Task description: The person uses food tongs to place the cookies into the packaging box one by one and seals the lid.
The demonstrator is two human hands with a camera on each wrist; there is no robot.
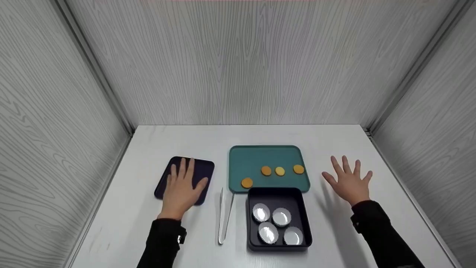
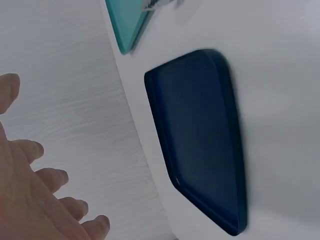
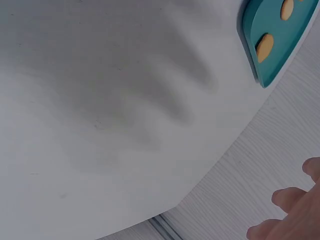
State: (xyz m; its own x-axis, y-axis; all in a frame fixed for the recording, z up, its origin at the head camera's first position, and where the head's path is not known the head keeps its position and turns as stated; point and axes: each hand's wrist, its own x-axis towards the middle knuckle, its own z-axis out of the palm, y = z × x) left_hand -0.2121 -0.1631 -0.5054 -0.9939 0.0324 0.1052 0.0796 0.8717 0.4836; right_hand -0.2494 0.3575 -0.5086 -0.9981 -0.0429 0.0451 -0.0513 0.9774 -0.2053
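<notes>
My left hand (image 1: 181, 191) is spread above the small dark blue tray (image 2: 200, 135), apart from it in the left wrist view. My right hand (image 1: 350, 185) hovers with fingers fanned over the white table, to the right of the teal tray (image 1: 247, 160). Several round yellow-orange biscuits (image 1: 266, 171) lie on the teal tray. In front of it stands a dark square box (image 1: 279, 195) with several shiny white fluted cups (image 1: 268, 233) inside. A pair of metal tongs (image 1: 223, 219) lies between the dark tray and the box. Neither hand holds anything.
The white table (image 1: 145, 238) is bounded by a grey wood-grain back wall (image 1: 238, 67) and side panels. The left panel (image 1: 48, 130) and right panel (image 1: 435, 130) rise along the table's sides. The box's far edge meets the teal tray's near edge.
</notes>
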